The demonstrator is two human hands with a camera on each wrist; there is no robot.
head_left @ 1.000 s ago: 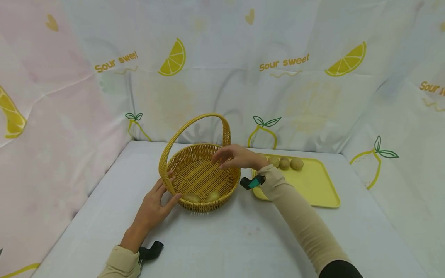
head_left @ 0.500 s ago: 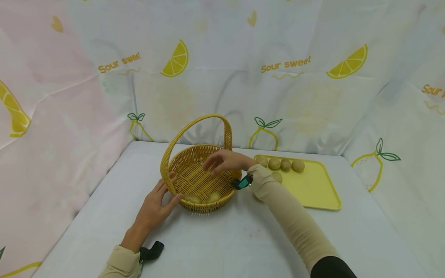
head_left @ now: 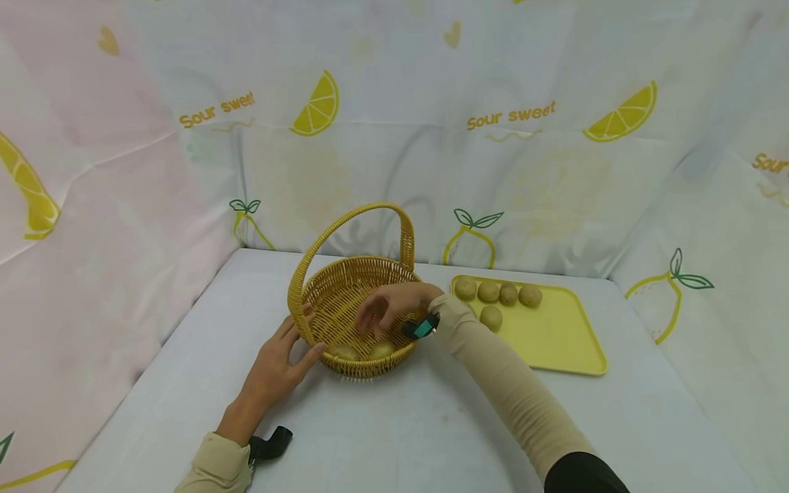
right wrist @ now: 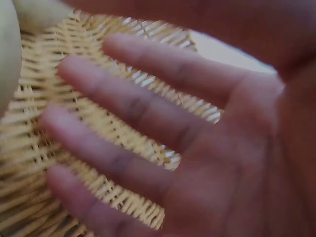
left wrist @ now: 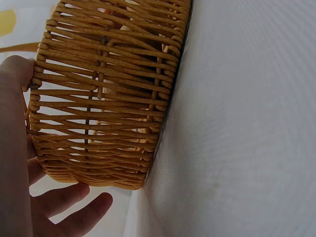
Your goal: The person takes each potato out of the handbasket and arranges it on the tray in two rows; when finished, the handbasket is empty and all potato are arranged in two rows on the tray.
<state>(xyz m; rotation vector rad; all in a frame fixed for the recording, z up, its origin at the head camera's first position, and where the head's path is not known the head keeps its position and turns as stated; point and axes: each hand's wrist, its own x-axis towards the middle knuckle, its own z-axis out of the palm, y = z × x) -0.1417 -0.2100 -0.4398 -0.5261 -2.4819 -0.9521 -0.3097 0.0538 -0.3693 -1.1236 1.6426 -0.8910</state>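
Note:
The yellow wicker basket [head_left: 364, 267] with a tall arched handle stands mid-table. My left hand [head_left: 271, 366] holds its left rim at the handle's foot, thumb on the near side and fingertips on the far side; in the left wrist view two fingers stick out beside the wicker wall. Inside the basket, my right hand [head_left: 394, 305] reaches down with slightly bent, separated fingers and nothing between them. Two potatoes, one left [head_left: 343, 352] and one right [head_left: 381, 350], lie by the near wall under that hand. A potato [right wrist: 7, 59] also borders the right wrist view.
Right of the basket lies a yellow tray [head_left: 561, 335]. Several potatoes line its back edge, and another potato [head_left: 491, 318] lies in front of them. The right forearm covers the tray's left part. Printed cloth walls [head_left: 394, 164] close off the back and sides.
My right hand has moved left and down, deeper into the basket toward the two potatoes. More potatoes on the tray have come into sight. The left hand keeps its place on the rim.

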